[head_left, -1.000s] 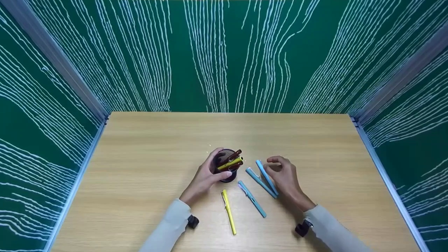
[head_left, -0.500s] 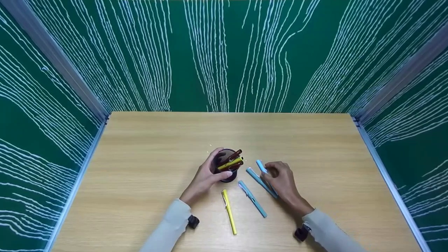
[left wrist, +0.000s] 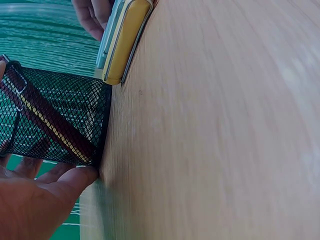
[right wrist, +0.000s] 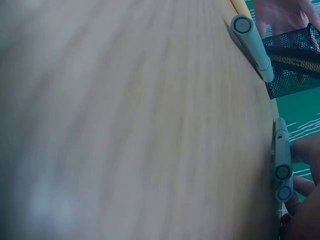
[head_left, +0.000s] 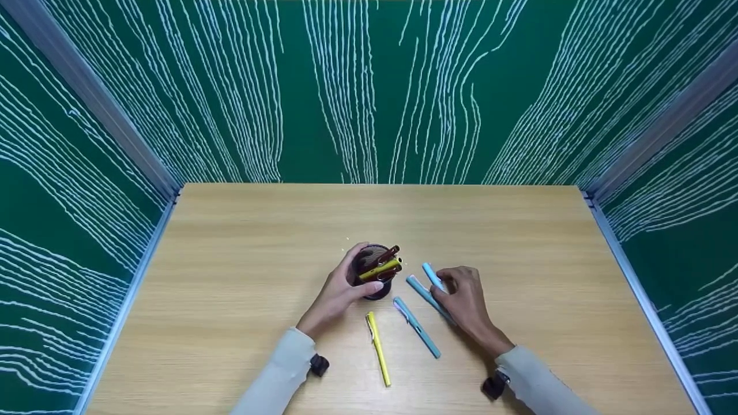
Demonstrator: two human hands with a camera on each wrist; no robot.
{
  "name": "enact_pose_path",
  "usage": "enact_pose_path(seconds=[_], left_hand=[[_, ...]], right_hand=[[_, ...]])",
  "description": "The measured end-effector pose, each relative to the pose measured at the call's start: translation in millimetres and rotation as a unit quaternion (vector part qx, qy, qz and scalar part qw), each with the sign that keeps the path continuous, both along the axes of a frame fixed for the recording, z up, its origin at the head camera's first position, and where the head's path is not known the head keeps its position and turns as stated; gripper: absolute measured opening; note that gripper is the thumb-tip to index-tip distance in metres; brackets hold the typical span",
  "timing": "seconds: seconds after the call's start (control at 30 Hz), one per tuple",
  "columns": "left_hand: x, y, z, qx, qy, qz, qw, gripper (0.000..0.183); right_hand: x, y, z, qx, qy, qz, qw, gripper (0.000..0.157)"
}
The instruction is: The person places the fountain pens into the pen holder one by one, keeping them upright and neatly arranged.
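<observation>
My left hand [head_left: 335,294] grips a black mesh pen holder [left wrist: 55,92], thumb on the near side and fingers round the far side. Dark brown pens [head_left: 392,252] and a yellow pen [head_left: 377,269] lean inside it toward the right. To its right, my right hand [head_left: 468,302] pinches a light blue pen [head_left: 432,275] between thumb and fingers, low over the table; the hand hides the pen's lower part. Close alongside lies a teal pen [head_left: 422,291], its near end overlapped by the hand. A second teal pen [head_left: 416,327] lies nearer me.
Another yellow pen [head_left: 378,350] lies on the wooden table [head_left: 259,230], in front of the pen holder. Green panels [head_left: 398,86] with wavy white lines stand behind the table and at both sides, joined by metal posts [head_left: 109,92]. Both wrists carry small black cameras [head_left: 319,365].
My right hand has come down and left onto the light blue pen, its fingers closing from a spread pose. The left hand and pen holder have stayed put.
</observation>
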State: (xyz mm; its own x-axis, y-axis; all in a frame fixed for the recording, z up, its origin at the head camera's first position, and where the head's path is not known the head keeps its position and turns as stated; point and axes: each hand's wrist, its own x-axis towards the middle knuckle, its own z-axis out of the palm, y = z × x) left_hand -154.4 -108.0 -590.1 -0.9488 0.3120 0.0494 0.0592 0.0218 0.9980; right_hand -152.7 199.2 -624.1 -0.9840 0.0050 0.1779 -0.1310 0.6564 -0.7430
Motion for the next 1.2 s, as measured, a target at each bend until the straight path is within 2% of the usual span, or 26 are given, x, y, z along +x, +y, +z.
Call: enact_pose_path(seconds=[0.13, 0.37, 0.6, 0.7, 0.93, 1.2], left_hand=[[0.3, 0.9, 1.0, -0.004, 0.002, 0.000, 1.0000, 0.089], [1.5, 1.6, 1.5, 0.018, -0.007, -0.005, 0.9998, 0.091], [2.2, 0.2, 2.1, 0.009, -0.015, -0.004, 0.9998, 0.092], [2.0, -0.2, 1.7, 0.006, -0.023, -0.005, 0.9997, 0.094], [0.5, 0.1, -0.5, 0.012, -0.012, -0.006, 0.9998, 0.091], [0.1, 1.4, -1.3, 0.016, -0.010, -0.006, 0.9998, 0.089]], right_hand=[[-0.4, 0.2, -0.3, 0.003, 0.000, -0.004, 1.000, 0.025], [-1.1, -0.6, 0.1, 0.009, -0.002, -0.008, 1.000, 0.017], [-1.0, 0.1, 6.1, -0.006, -0.010, -0.007, 1.000, 0.013], [-0.1, 1.5, 11.2, -0.021, -0.017, -0.011, 1.000, 0.013], [2.4, 7.5, 28.6, -0.051, -0.029, -0.023, 0.998, 0.019], [3.4, 10.7, 46.8, -0.064, -0.001, -0.028, 0.998, 0.017]])
